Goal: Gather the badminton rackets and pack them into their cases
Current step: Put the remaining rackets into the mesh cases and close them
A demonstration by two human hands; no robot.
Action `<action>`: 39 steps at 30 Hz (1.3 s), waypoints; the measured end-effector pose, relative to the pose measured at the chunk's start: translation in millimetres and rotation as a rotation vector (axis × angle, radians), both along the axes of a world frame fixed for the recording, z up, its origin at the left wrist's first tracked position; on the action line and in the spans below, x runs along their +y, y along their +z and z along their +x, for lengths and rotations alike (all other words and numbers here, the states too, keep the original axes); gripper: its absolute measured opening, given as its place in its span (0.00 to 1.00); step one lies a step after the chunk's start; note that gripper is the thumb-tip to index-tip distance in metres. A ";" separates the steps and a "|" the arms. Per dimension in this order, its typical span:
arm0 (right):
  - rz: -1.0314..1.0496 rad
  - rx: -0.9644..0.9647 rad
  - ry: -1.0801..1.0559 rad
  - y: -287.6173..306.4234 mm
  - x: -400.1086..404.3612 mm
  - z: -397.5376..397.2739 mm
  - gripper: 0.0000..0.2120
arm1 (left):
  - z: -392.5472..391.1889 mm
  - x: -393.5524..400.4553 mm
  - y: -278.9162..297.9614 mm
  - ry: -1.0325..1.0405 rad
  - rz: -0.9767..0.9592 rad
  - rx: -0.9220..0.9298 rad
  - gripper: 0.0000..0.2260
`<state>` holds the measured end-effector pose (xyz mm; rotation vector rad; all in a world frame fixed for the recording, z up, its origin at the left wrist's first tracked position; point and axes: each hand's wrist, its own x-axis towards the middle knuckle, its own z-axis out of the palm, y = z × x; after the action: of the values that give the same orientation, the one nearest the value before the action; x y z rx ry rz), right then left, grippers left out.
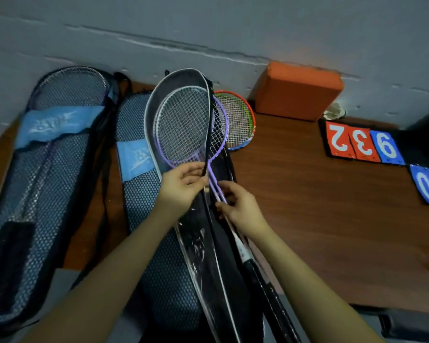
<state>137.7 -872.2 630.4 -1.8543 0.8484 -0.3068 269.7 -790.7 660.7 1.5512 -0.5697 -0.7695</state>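
Two purple rackets [183, 129] lie with their heads partly inside an open black case with white piping [151, 115] at the centre. My left hand [181, 186] pinches the case's dark zip edge near the racket throats. My right hand [235, 206] curls round the purple shafts just below. A red and green racket [240, 120] lies on the table behind the case. At the far left a blue mesh case [42, 184] holds a racket, and a second blue mesh case [144, 184] lies beside it under the black one.
The brown wooden table [320, 219] runs along a grey wall. An orange block [297, 90] stands at the back, a shuttlecock [334, 112] beside it. Red and blue number cards [362, 144] lie at the right. A dark object sits at the far right edge.
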 end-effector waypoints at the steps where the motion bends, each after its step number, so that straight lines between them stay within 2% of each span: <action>1: -0.144 0.038 0.036 -2.7 -1.8 9.0 0.22 | 8.6 2.5 2.2 0.011 -0.013 0.007 0.12; 3: -0.352 0.098 0.117 -9.8 -3.0 26.7 0.23 | 29.2 6.9 5.4 0.029 -0.023 0.017 0.13; 7: -0.618 0.248 0.188 -31.6 2.6 54.1 0.18 | 59.3 8.4 1.4 0.027 0.018 0.031 0.12; 9: -0.702 0.315 0.170 -44.1 3.9 60.6 0.15 | 66.7 3.9 -4.4 0.003 0.046 0.023 0.12; 12: -0.792 0.415 0.121 -48.0 3.9 59.3 0.17 | 67.3 -5.4 -14.4 -0.045 0.061 -0.053 0.11; 18: -0.730 0.450 0.033 -37.8 12.6 11.7 0.18 | 48.6 -14.5 -26.4 -0.104 0.162 -0.365 0.17; 22: -0.682 0.420 0.040 -29.9 23.5 -35.9 0.17 | 21.3 -10.4 -34.0 -0.365 0.317 -0.556 0.31; 25: -0.678 0.374 0.049 -27.1 30.9 -74.1 0.17 | -13.2 8.6 -42.4 -0.479 0.410 -0.762 0.33; 27: -0.671 0.351 0.058 -27.6 36.2 -101.6 0.18 | -43.2 30.6 -45.1 -0.463 0.360 -0.836 0.33; 30: -0.665 0.331 0.209 -32.0 41.5 -138.5 0.20 | -89.8 60.7 -56.4 -0.365 0.321 -0.984 0.30; 35: -0.623 0.349 0.461 -39.9 58.6 -184.0 0.29 | -141.4 92.4 -57.9 -0.194 0.593 -0.965 0.30; 39: -0.571 0.401 0.548 -47.0 69.1 -208.3 0.40 | -162.9 121.9 -53.4 -0.150 0.695 -0.960 0.29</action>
<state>-70.5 -803.1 583.4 -2.6514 0.4951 0.2029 106.8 -668.8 607.2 2.5545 -1.2044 -0.2753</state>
